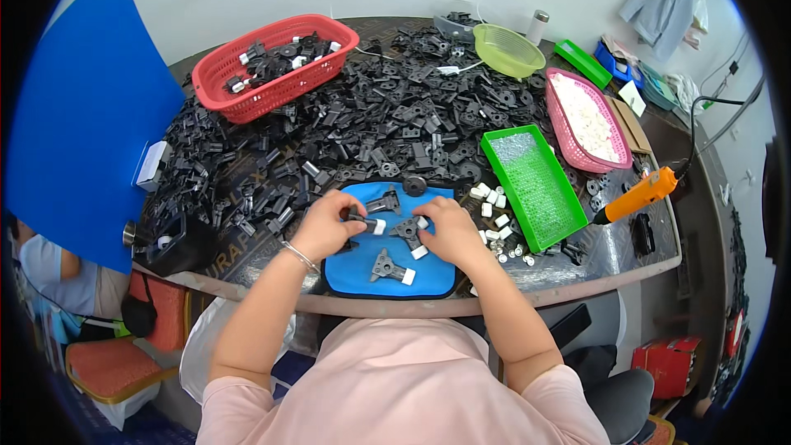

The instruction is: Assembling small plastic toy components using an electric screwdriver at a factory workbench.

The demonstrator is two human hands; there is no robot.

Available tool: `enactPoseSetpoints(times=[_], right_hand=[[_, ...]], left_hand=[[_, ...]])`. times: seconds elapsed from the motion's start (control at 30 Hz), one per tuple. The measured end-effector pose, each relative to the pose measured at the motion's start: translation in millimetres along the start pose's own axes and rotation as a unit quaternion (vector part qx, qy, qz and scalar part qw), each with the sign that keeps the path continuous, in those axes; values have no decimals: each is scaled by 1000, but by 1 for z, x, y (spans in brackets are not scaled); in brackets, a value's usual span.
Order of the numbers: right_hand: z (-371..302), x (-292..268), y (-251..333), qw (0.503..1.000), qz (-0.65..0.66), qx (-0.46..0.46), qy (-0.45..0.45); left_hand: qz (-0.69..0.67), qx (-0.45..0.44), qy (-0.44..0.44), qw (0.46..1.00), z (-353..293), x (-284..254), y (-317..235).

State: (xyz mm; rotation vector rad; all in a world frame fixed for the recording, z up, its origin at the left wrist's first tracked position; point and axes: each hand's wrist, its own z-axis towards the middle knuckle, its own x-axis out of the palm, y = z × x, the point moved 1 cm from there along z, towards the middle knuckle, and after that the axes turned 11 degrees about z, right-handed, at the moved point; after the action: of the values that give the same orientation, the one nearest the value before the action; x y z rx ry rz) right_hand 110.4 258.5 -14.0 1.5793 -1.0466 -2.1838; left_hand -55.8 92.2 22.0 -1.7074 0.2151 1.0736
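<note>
Over a blue mat (346,276), my left hand (320,227) is closed on a black plastic part with a white end piece (375,226). My right hand (449,232) pinches another black plastic part (405,232), which has white pieces at its upper and lower ends. Nearer to me, a third black part with a white end (387,267) lies on the mat. A further black part (383,201) rests near the mat's far edge, next to a round black disc (414,186). My fingers partly hide both held parts.
Loose black parts (395,115) heap over the table. A red basket (272,86) stands far left, a green tray (535,189) right, with white pieces (494,214) beside it. Behind it sits a pink basket (589,119). An orange electric screwdriver (638,196) hangs at the right.
</note>
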Motion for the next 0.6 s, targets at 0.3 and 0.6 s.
enactPoseSetpoints(times=[0.3, 0.6], right_hand=[[-24, -24, -8, 986, -129, 61, -88], [6, -24, 4, 989, -105, 35, -102]], left_hand=[[260, 47, -82, 961, 1, 23, -4], [297, 262, -82, 915, 48, 42, -5]])
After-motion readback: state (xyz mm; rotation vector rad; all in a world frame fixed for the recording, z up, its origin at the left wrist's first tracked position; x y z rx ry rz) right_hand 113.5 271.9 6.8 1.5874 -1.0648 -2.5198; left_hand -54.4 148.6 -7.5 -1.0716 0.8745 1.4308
